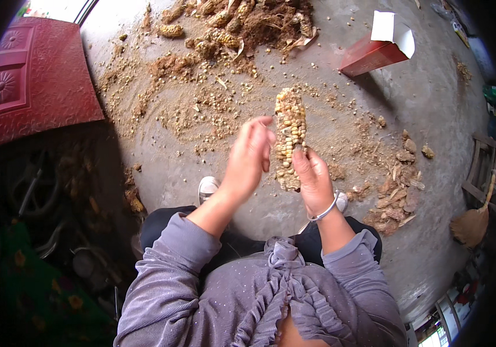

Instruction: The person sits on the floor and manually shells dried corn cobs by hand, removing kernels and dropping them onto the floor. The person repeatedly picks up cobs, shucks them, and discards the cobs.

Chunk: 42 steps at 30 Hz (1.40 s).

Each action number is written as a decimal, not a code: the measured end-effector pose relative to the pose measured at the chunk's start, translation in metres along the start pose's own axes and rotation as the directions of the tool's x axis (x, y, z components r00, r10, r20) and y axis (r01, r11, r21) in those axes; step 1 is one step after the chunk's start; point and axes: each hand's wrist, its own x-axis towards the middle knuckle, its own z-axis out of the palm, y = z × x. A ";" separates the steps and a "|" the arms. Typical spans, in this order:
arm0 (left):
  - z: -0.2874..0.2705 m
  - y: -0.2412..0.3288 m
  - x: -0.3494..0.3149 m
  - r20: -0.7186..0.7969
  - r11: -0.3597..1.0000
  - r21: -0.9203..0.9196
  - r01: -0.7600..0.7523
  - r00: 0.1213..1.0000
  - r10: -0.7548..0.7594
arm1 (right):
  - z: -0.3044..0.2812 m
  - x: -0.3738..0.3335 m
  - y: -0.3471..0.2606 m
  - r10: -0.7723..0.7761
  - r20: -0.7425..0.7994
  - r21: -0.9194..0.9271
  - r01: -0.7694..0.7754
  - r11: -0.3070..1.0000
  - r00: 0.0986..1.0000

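Note:
Upright in front of me is an ear of corn (290, 124), with pale yellow kernels and bare, rough patches towards its top. My right hand (314, 176), a silver bangle on its wrist, grips the lower part of the ear, thumb pressed on the near side. Just left of the ear is my left hand (252, 153), slightly blurred, with loosely bent fingers apart and nothing visible in them. Whether its fingertips touch the kernels I cannot tell. Loose kernels (201, 110) and brown chaff lie scattered on the concrete floor below.
More corn ears (219, 37) and brown husk debris are heaped at the far side. A red box (369, 56) with white flaps open stands far right. Dry cobs and husks (395, 199) lie right, near a broom (471, 225). A red panel (39, 81) stands left.

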 end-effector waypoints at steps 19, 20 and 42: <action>0.018 -0.010 -0.008 0.131 0.637 0.623 -0.453 0.864 0.486 | 0.009 -0.006 0.014 -0.129 -0.115 -0.110 0.117 0.987 0.985; 0.017 -0.012 -0.008 0.148 0.586 0.653 -0.480 0.840 0.523 | 0.007 -0.007 0.014 -0.102 -0.119 -0.095 0.090 0.991 0.988; 0.028 -0.024 -0.017 0.089 0.823 0.435 -0.366 0.927 0.365 | -0.003 -0.007 0.008 -0.076 -0.258 0.046 0.090 0.995 0.963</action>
